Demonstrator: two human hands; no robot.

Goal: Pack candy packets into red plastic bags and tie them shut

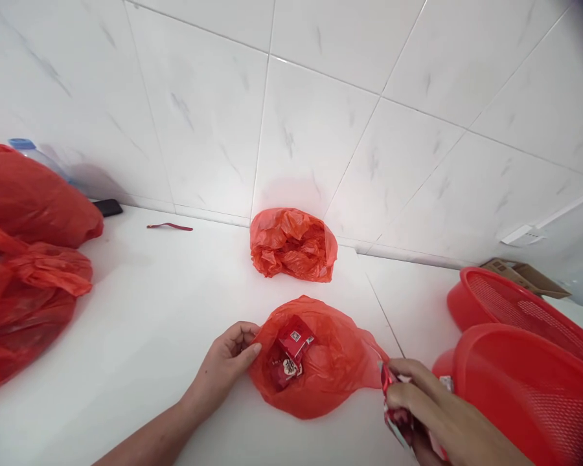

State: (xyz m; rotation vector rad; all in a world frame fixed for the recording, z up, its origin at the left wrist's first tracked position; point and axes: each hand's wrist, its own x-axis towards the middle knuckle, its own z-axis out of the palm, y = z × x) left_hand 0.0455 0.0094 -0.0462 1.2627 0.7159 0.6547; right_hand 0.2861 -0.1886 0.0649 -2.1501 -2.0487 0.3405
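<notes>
A small red plastic bag [335,362] lies open on the white counter [165,304] in front of me, with red packets [294,346] showing inside it. My left hand [228,362] pinches the bag's left rim and holds it open. To the right of the bag, my right hand [432,408] is closed around a few red and silver wrapped packets [398,417]. A second red bag [294,244], crumpled and filled, sits further back near the tiled wall.
Large full red bags [29,259] crowd the left side, with a plastic bottle [29,150] and a dark phone [107,207] behind them. Red mesh baskets [529,375] stand at the right, a cardboard box [525,275] behind. A red strip [170,226] lies by the wall.
</notes>
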